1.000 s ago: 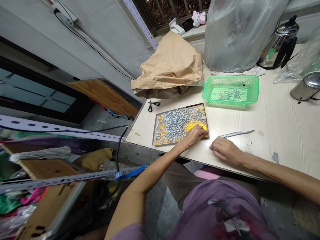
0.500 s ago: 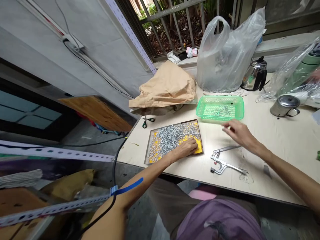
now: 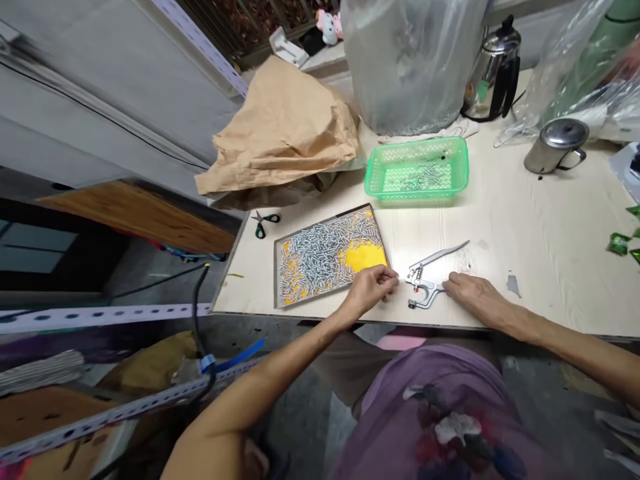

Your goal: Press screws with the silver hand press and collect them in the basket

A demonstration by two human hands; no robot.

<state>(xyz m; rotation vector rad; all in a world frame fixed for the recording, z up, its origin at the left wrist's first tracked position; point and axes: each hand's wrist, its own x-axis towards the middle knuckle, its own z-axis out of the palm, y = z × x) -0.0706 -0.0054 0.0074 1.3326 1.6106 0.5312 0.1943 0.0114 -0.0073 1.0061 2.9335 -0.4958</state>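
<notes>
My left hand [image 3: 373, 288] is just off the tray's right corner, thumb and fingertips pinched together on what looks like a small silver metal piece, mostly hidden. A silver pair of snap pliers [image 3: 425, 287] lies on the table, its jaw pointing left and its upper handle spread away from the lower one. The fingers of my right hand [image 3: 473, 297] are closed on the end of the lower handle. The shallow tray [image 3: 276, 273] holds many small silver metal pieces [image 3: 320, 257] over a yellow bottom, bare in the right corner.
A green basket [image 3: 417, 195] with some small metal pieces stands behind the pliers. Brown paper [image 3: 285, 127], a plastic bag [image 3: 410, 67], a kettle [image 3: 493, 73] and a metal mug [image 3: 555, 147] line the back. Scissors [image 3: 263, 223] lie left of the tray.
My left hand has left the tray and come right, beside the pliers' jaw. My right hand has come down from near the basket and taken the lower handle. The view has tilted down.
</notes>
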